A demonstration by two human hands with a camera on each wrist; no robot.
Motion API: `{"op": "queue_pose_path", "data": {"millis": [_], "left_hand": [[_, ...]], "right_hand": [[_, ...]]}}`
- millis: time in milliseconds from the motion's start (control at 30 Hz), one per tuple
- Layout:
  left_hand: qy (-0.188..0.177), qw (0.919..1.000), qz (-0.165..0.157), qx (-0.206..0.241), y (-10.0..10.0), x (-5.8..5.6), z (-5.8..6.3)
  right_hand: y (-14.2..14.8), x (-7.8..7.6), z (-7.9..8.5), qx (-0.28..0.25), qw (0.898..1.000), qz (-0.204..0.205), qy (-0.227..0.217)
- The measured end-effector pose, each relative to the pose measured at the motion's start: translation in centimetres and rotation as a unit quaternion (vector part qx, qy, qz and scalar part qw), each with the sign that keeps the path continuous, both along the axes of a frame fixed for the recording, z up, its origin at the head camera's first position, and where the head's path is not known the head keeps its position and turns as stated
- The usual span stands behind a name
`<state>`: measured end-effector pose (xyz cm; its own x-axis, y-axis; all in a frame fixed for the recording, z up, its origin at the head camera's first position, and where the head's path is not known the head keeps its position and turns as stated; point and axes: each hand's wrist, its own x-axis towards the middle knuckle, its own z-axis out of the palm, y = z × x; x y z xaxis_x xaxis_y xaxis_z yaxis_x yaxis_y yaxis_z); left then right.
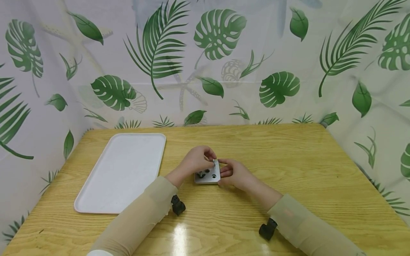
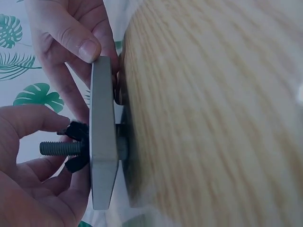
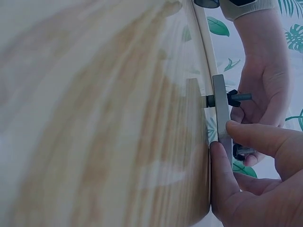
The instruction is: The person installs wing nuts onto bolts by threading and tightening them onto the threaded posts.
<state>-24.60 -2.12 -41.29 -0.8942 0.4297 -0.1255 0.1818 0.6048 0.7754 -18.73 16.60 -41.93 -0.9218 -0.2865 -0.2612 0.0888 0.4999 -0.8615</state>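
Note:
A small silver metal plate [image 1: 207,179] with round holes is held slightly above the wooden table, its bolt heads underneath. One bolt [image 2: 61,148] stands up through the plate near its left side, with a black wing nut [image 2: 77,163] threaded down against the face. At the far right corner, my left hand [image 1: 196,159] pinches a second black wing nut [image 3: 240,153] on another bolt, partly hidden by the fingers. My right hand [image 1: 236,174] grips the plate's right edge between thumb and fingers.
A white rectangular tray [image 1: 121,174] lies on the table [image 1: 288,160] to the left of the plate. A leaf-patterned cloth [image 1: 179,46] hangs behind the table and along both sides. Black wrist cameras [image 1: 267,229] are strapped to both forearms.

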Motion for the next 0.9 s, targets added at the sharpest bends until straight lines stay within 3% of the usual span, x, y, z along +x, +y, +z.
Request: {"op": "queue_pose_path", "data": {"millis": [200,400,567,700,900], "left_hand": [[0.009,0.9999,-0.013,-0.007,-0.08,-0.21,-0.51],[0.003,0.9998,-0.002,-0.018,-0.07,-0.16,-0.27],[0.033,0.9989,0.012,-0.031,-0.01,0.09,0.07],[0.034,0.9985,0.021,-0.038,0.02,0.29,0.18],[0.022,0.9988,-0.002,-0.043,0.22,0.24,0.40]], "right_hand": [[-0.01,0.04,0.04,-0.003,1.000,-0.002,-0.005],[-0.06,-0.10,-0.17,-0.010,1.000,-0.005,-0.005],[-0.01,-0.12,-0.40,-0.010,1.000,-0.006,0.000],[0.06,-0.11,-0.46,-0.011,1.000,-0.005,-0.004],[0.10,-0.23,-0.56,-0.010,1.000,-0.003,0.001]]}}
